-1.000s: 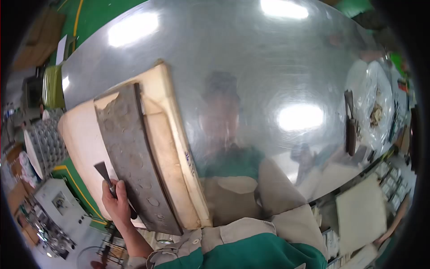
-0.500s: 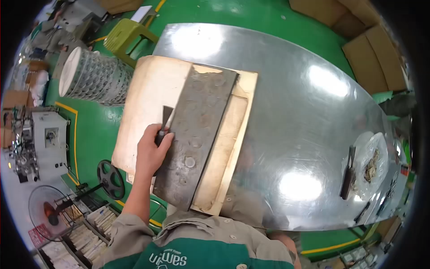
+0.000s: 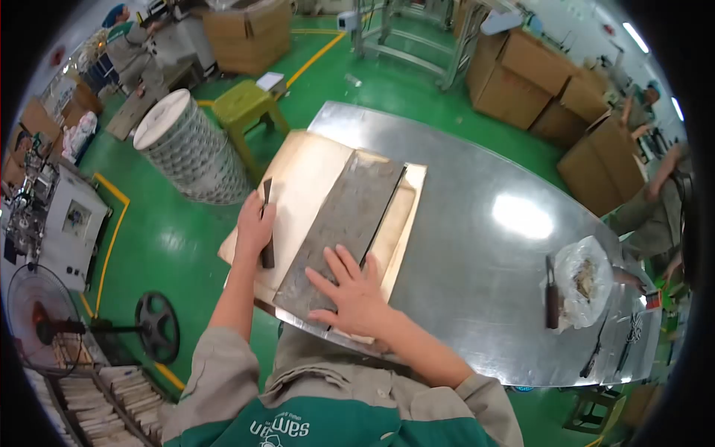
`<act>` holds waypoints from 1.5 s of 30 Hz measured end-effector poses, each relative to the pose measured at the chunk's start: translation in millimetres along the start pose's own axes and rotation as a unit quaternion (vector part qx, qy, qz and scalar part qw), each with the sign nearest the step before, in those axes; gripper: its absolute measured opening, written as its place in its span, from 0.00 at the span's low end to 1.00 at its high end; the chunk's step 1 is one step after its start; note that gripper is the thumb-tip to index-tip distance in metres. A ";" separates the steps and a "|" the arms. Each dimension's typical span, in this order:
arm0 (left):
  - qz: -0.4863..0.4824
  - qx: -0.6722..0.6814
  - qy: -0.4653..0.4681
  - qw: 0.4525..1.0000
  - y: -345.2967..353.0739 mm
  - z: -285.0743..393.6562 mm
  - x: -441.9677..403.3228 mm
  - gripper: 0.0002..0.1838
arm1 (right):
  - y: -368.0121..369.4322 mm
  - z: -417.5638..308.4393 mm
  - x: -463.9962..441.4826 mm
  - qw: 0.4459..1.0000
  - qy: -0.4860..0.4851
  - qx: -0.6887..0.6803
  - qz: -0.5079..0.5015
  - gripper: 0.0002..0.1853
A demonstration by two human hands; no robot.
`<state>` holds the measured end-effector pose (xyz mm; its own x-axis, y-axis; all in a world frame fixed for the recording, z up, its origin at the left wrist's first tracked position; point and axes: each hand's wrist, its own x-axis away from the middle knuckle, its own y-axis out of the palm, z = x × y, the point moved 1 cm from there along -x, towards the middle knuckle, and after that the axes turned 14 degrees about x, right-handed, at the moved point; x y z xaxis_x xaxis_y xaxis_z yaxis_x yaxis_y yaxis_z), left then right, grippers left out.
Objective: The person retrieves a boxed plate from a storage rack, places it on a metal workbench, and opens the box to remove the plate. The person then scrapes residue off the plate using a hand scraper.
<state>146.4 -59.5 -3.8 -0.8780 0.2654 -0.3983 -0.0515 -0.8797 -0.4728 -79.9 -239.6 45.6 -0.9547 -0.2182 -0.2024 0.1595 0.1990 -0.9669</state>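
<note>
My left hand (image 3: 255, 228) is closed on a dark flat-bladed scraper (image 3: 268, 249) above the pale sheet. The scraper's blade points away from me. A long dark grey slab (image 3: 356, 197) with a worn surface lies across the pale sheet (image 3: 304, 173) and a shallow cream tray (image 3: 398, 231), whose right part shows beside it. My right hand (image 3: 357, 298) rests on the slab's near end, its fingers spread and nothing in them.
The metal table (image 3: 462, 298) carries a plastic bag (image 3: 588, 279) with brownish bits and a dark-handled tool (image 3: 552, 298). A perforated drum (image 3: 195, 153) and green stool (image 3: 249, 112) stand left. Cartons (image 3: 514, 82) sit behind; a person (image 3: 659, 194) is at right.
My right hand has come into view and onto the slab. My left hand, with the scraper, has moved left away from the slab's edge. The view has tilted up.
</note>
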 end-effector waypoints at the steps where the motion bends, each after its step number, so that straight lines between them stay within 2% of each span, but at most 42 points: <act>1: -0.003 0.025 -0.032 0.999 -0.1 13.8 -0.2 0.16 | 0.6 0.4 0.9 1.000 0.001 0.015 -0.002 0.36; 2: -0.009 0.049 -0.068 0.996 -1.3 26.7 2.7 0.16 | -1.2 3.0 3.1 1.000 0.001 0.028 0.006 0.36; 3: 0.033 0.060 -0.057 0.996 1.9 25.9 6.9 0.15 | -3.1 5.0 6.6 0.999 0.002 0.033 -0.003 0.35; 6: -0.044 -0.024 -0.021 0.999 3.8 26.1 6.1 0.16 | -10.3 9.5 16.5 0.999 0.013 0.050 -0.014 0.34; 8: -0.074 -0.019 0.057 0.995 23.5 33.7 6.8 0.16 | -17.7 14.1 23.8 0.998 0.019 0.064 -0.017 0.34; 9: -0.049 -0.081 0.109 0.990 43.9 46.5 13.2 0.17 | -22.4 24.0 32.7 0.997 0.022 0.076 -0.010 0.34; 11: -0.112 -0.111 0.045 0.987 77.7 80.1 15.0 0.20 | -25.8 48.2 54.4 0.996 0.033 0.081 0.006 0.33; 16: -0.140 -0.015 0.055 0.988 148.5 105.9 -9.5 0.20 | -38.7 109.3 84.5 0.996 0.082 0.043 -0.012 0.32; 17: -0.144 -0.012 0.062 0.988 154.5 111.0 -12.0 0.20 | -41.3 113.5 87.7 0.995 0.089 0.047 -0.009 0.32; 19: -0.155 0.033 0.012 0.987 156.1 115.5 -21.2 0.19 | -40.3 121.4 87.5 0.994 0.103 0.023 -0.009 0.33; 20: -0.157 0.048 0.050 0.985 153.7 116.5 -27.0 0.20 | -37.5 121.6 88.4 0.995 0.098 0.030 0.020 0.31; 22: -0.117 0.170 -0.040 0.978 130.3 152.7 -12.6 0.20 | -34.6 123.4 90.0 0.988 0.106 0.064 0.088 0.28; 23: -0.127 0.232 -0.147 0.953 124.7 164.5 -7.3 0.18 | -30.7 125.3 88.4 0.977 0.112 0.074 0.168 0.24; 25: -0.182 0.377 -0.222 0.881 127.9 179.0 -0.3 0.16 | -38.5 118.0 75.0 0.949 0.177 -0.110 0.237 0.22; 26: -0.213 0.443 -0.246 0.836 129.6 188.2 6.4 0.14 | -47.7 108.7 67.6 0.942 0.180 -0.122 0.255 0.30; 27: -0.222 0.505 -0.249 0.796 132.4 210.1 16.5 0.14 | -61.1 94.0 56.0 0.902 0.207 -0.296 0.237 0.35; 28: -0.235 0.552 -0.248 0.761 138.6 220.5 22.9 0.14 | -69.2 84.9 46.8 0.832 0.227 -0.460 0.214 0.40; 29: -0.286 0.537 -0.290 0.739 136.1 233.1 27.5 0.17 | -70.7 87.0 41.9 0.856 0.213 -0.438 0.175 0.47; 31: -0.280 0.497 -0.173 0.803 152.5 229.9 26.7 0.20 | -63.6 99.4 40.2 0.842 0.241 -0.448 0.178 0.46; 32: -0.273 0.438 -0.059 0.855 151.2 223.3 23.3 0.21 | -61.6 108.1 44.3 0.836 0.240 -0.455 0.193 0.41; 33: -0.235 0.329 0.058 0.913 138.4 218.8 20.4 0.21 | -65.2 114.7 53.3 0.820 0.319 -0.440 0.180 0.35; 34: -0.189 0.210 0.172 0.944 120.8 212.2 18.6 0.21 | -71.4 121.4 63.8 0.799 0.396 -0.422 0.164 0.30; 35: -0.153 0.137 0.204 0.957 102.5 200.9 19.0 0.24 | -78.1 130.0 73.2 0.785 0.459 -0.402 0.107 0.20; 37: -0.006 -0.007 0.246 0.969 68.8 176.3 33.3 0.30 | -69.1 148.5 91.7 0.783 0.511 -0.353 0.042 0.18; 39: 0.076 -0.024 0.153 0.985 48.3 158.2 53.5 0.45 | -72.7 145.2 93.5 0.759 0.514 -0.400 0.028 0.18; 40: 0.077 -0.021 0.149 0.986 52.5 148.0 62.5 0.45 | -73.8 141.6 89.7 0.744 0.511 -0.430 0.020 0.18; 41: 0.061 0.171 0.011 0.983 61.7 129.9 70.2 0.48 | -76.2 135.4 82.6 0.727 0.516 -0.453 0.021 0.16; 42: 0.040 0.354 -0.126 0.926 65.6 124.6 73.5 0.52 | -74.6 134.9 79.3 0.719 0.516 -0.466 0.028 0.15; 43: -0.013 0.443 -0.160 0.882 72.6 125.9 77.7 0.51 | -71.7 135.6 76.1 0.710 0.515 -0.478 0.037 0.14; 45: -0.065 0.370 -0.124 0.918 84.9 121.7 78.5 0.47 | -66.2 137.2 71.1 0.700 0.527 -0.480 0.043 0.13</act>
<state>15.2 -161.3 20.4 -0.9180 0.3708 -0.1405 -0.3929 -0.8982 0.1970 -123.9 -399.3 73.9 -0.6868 0.5602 0.4630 0.4691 0.8283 -0.3064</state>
